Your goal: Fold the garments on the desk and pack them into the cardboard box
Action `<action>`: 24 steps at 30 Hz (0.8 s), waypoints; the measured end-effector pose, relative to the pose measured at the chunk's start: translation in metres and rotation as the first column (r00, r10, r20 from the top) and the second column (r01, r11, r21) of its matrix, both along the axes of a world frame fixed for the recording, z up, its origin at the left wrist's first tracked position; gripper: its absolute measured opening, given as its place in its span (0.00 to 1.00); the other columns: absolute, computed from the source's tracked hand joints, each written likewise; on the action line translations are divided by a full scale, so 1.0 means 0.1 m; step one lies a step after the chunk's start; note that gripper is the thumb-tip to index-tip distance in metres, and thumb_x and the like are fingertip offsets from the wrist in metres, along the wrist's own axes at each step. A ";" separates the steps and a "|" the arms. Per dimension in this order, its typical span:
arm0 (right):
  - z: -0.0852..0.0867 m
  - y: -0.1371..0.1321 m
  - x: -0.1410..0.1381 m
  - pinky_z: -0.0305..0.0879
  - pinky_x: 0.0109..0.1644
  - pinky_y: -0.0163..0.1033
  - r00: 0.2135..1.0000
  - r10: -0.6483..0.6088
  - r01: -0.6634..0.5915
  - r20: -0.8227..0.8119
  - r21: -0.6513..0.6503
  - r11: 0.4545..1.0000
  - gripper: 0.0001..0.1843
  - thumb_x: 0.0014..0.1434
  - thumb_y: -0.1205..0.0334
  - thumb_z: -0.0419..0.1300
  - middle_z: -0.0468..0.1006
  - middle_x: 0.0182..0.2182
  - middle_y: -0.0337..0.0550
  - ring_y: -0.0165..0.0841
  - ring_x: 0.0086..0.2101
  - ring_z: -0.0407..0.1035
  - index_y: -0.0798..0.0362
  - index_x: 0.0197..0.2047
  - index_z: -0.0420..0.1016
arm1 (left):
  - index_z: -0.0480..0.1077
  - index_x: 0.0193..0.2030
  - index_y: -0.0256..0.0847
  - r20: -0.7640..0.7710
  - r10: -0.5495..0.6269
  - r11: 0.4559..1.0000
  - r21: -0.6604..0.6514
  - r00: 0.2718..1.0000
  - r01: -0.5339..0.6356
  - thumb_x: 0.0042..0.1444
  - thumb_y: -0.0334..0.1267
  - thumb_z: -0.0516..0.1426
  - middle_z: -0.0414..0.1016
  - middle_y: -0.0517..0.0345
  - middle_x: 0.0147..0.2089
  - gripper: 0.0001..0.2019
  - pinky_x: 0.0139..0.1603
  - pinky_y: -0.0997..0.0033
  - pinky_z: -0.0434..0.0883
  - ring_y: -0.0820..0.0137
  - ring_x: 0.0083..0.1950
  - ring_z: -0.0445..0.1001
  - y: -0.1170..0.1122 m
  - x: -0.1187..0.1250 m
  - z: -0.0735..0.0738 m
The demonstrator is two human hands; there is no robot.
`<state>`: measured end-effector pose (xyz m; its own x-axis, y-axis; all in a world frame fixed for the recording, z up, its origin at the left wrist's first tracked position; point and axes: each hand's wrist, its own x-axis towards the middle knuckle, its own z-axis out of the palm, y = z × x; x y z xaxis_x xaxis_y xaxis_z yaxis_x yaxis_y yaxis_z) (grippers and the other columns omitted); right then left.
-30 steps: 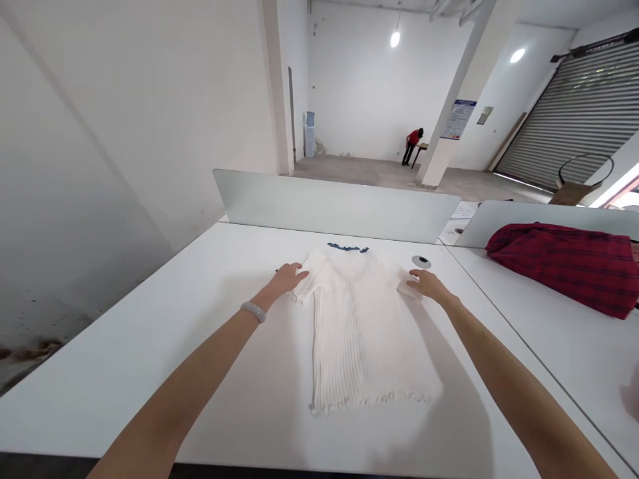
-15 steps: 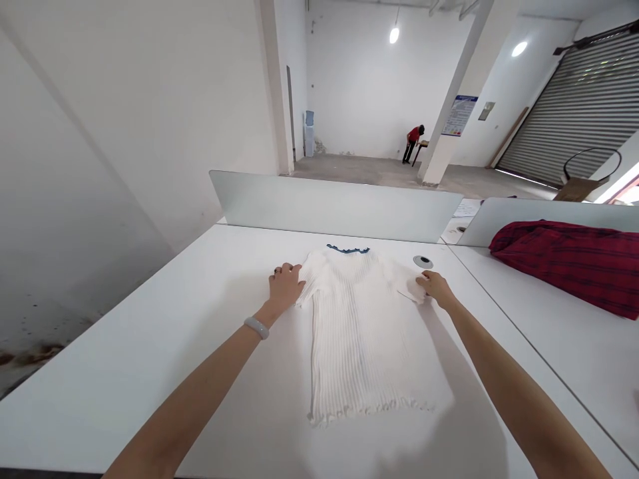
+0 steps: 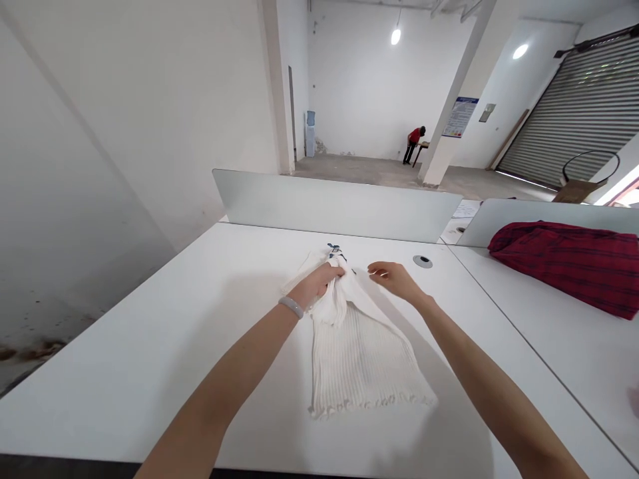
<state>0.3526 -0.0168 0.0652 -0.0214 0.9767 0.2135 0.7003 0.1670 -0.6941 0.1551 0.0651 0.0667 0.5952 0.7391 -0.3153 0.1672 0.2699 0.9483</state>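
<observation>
A white ribbed short-sleeved top with a ruffled hem and blue neck trim lies on the white table. Its right side is folded inward across the upper part, while the hem stays spread toward me. My left hand, with a pale bangle on the wrist, is closed on the gathered cloth just below the neckline. To the right of the neckline, my right hand hovers apart from the cloth, fingers curved and parted, with nothing seen in it.
A frosted divider runs along the table's far edge. Right of my hands is a round cable grommet. A red plaid garment lies on the adjoining table. A person in red bends over a small table far back.
The top's right sleeve and shoulder have been brought over to the left. My left hand has moved right onto the folded cloth; my right hand has moved left and let go of the sleeve.
</observation>
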 end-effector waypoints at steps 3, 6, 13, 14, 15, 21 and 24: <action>0.11 0.06 0.19 0.64 0.54 0.47 0.983 -0.015 0.022 -0.183 0.033 0.999 0.31 0.51 0.53 0.63 0.67 0.57 0.47 0.39 0.52 0.65 0.47 0.58 0.64 | 0.70 0.42 0.36 0.013 -0.080 0.997 0.010 0.997 0.080 0.49 0.39 0.61 0.75 0.53 0.32 0.15 0.34 0.67 0.73 0.65 0.33 0.75 -0.03 -0.01 0.39; 0.34 0.07 0.12 0.52 0.63 0.50 0.957 0.127 -0.097 -0.259 0.122 0.988 0.45 0.46 0.52 0.68 0.57 0.64 0.43 0.39 0.62 0.52 0.41 0.64 0.54 | 0.70 0.45 0.39 0.096 -0.288 0.952 0.134 0.953 0.274 0.50 0.41 0.62 0.76 0.55 0.36 0.17 0.32 0.69 0.72 0.67 0.32 0.75 -0.19 -0.09 0.95; 0.55 -0.12 -0.30 0.59 0.60 0.51 0.821 0.345 -0.353 -0.454 0.071 0.933 0.43 0.39 0.57 0.72 0.70 0.55 0.47 0.44 0.55 0.63 0.50 0.59 0.64 | 0.67 0.52 0.31 0.199 -0.451 0.845 0.408 0.870 0.345 0.60 0.39 0.56 0.77 0.52 0.40 0.17 0.44 0.63 0.73 0.69 0.39 0.76 -0.83 -0.38 2.07; 0.52 -0.19 -0.33 0.62 0.58 0.51 0.804 0.355 -0.380 -0.477 0.046 0.924 0.40 0.39 0.57 0.72 0.72 0.53 0.47 0.44 0.53 0.66 0.50 0.56 0.66 | 0.66 0.54 0.30 0.205 -0.441 0.831 0.461 0.874 0.311 0.62 0.37 0.54 0.77 0.53 0.41 0.17 0.46 0.62 0.72 0.69 0.41 0.76 -0.90 -0.43 2.16; 0.48 -0.28 -0.33 0.64 0.56 0.51 0.785 0.360 -0.407 -0.503 0.019 0.913 0.36 0.41 0.58 0.72 0.74 0.50 0.47 0.43 0.51 0.68 0.51 0.54 0.69 | 0.64 0.55 0.29 0.208 -0.425 0.814 0.513 0.881 0.272 0.63 0.36 0.52 0.77 0.53 0.42 0.17 0.48 0.60 0.72 0.68 0.43 0.76 -0.97 -0.50 2.24; 0.34 -0.99 -0.03 0.71 0.41 0.44 0.682 0.173 -0.320 -0.710 -0.077 0.944 0.21 0.47 0.49 0.67 0.80 0.36 0.46 0.40 0.36 0.74 0.54 0.41 0.76 | 0.65 0.55 0.27 0.127 -0.221 0.724 0.685 0.967 0.076 0.63 0.38 0.50 0.78 0.56 0.42 0.19 0.48 0.53 0.70 0.53 0.55 0.69 -1.29 -1.03 2.43; 0.62 -1.35 0.21 0.71 0.34 0.41 0.691 0.045 0.008 -0.722 0.071 0.997 0.24 0.44 0.43 0.67 0.79 0.32 0.42 0.37 0.30 0.73 0.50 0.39 0.75 | 0.67 0.53 0.29 0.044 -0.136 0.683 0.728 0.990 0.061 0.57 0.40 0.53 0.79 0.59 0.38 0.20 0.41 0.56 0.72 0.48 0.52 0.69 -1.44 -1.26 2.45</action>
<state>0.3732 -0.1520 0.1269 0.1477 0.9615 0.2316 -0.0166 0.2366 -0.9715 0.0289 -0.0788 0.3118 0.6750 0.6503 0.3486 0.0595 -0.5189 0.8528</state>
